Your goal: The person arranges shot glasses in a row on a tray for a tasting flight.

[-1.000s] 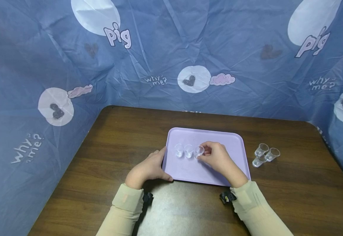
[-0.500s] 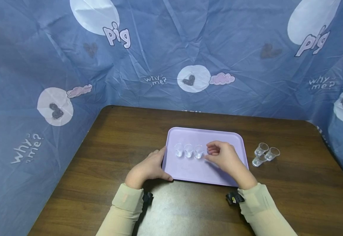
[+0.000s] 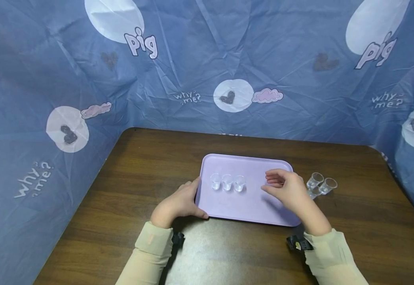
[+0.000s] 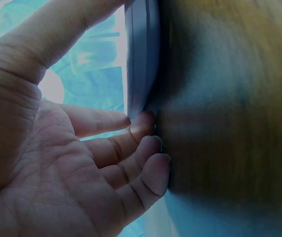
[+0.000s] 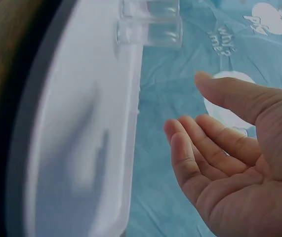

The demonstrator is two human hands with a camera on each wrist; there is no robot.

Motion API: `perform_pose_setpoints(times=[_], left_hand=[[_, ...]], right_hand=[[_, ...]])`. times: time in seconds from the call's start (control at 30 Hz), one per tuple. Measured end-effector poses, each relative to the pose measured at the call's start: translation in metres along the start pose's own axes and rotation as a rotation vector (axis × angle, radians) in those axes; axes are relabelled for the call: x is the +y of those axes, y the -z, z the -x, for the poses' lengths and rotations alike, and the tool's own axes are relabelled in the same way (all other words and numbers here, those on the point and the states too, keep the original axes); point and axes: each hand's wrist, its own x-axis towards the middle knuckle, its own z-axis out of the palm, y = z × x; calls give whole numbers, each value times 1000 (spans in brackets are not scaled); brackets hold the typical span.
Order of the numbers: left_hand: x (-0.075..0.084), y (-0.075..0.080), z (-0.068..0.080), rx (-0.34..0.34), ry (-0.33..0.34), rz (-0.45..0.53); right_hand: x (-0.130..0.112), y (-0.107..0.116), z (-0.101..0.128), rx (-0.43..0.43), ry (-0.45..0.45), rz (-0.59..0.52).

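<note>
Head view: three clear cups (image 3: 227, 183) stand upright on the left half of a lavender tray (image 3: 242, 209), mouths up, set just beside one another in a straight row; the row runs left to right, much along the tray's own long axis, which lies across in front of the person with its right end slightly nearer; whether the cups hold clear liquid or only show thick bases, I cannot tell.

The left hand (image 3: 180, 202) spans the tray's near left corner, thumb spread well away from fingers only slightly bent; in the left wrist view the fingers reach the rim and the wooden table (image 3: 139, 170); the right hand (image 3: 287, 189) hangs above the tray's right part, thumb and fingers well parted, holding nothing.

Just right of the tray, three more clear cups (image 3: 315, 181) stand clustered on the table, mouths up, the nearest partly hidden by the right hand; beyond the table hangs a blue sheet (image 3: 192, 71) printed with hearts, clouds and lettering.
</note>
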Motion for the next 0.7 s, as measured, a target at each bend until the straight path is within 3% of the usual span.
perform_pose_setpoints(times=[0.43,0.7], left_hand=[[0,1,0,8,-7,10],[1,0,1,13,5,21]], right_hand=[[8,36,20,124,32,-6],[12,55,35,214,15,86]])
